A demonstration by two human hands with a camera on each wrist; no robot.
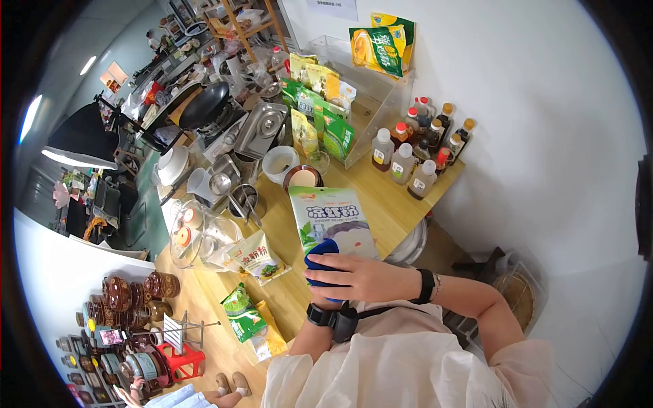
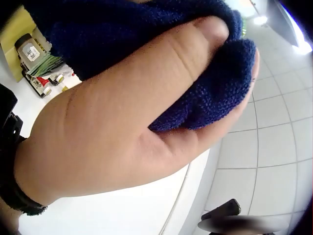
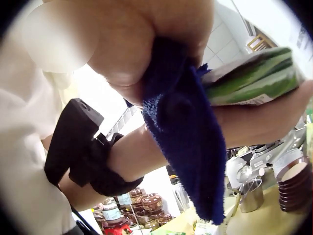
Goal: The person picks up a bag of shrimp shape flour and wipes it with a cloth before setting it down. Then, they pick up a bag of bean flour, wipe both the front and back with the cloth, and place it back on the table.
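Observation:
In the head view my right hand [image 1: 360, 277] holds a dark blue cloth [image 1: 323, 255] against the lower front of a powder packet [image 1: 333, 204]. The packet is white and green, with large printed characters, and leans face-up over the table. Seen from the left wrist, the cloth [image 2: 210, 98] is bunched between my right hand's thumb and fingers. My left hand [image 3: 264, 120] holds the packet from beneath in the right wrist view, where the cloth [image 3: 188, 127] hangs down beside it. In the head view the right hand and cloth hide most of the left hand.
More powder packets [image 1: 258, 258] lie on the table's left side. Others stand in a clear bin [image 1: 371, 126]. Sauce bottles [image 1: 422, 178] crowd the right edge. Beyond the packet are bowls [image 1: 280, 163], a steel pot [image 1: 246, 202] and a transparent container [image 1: 197, 234].

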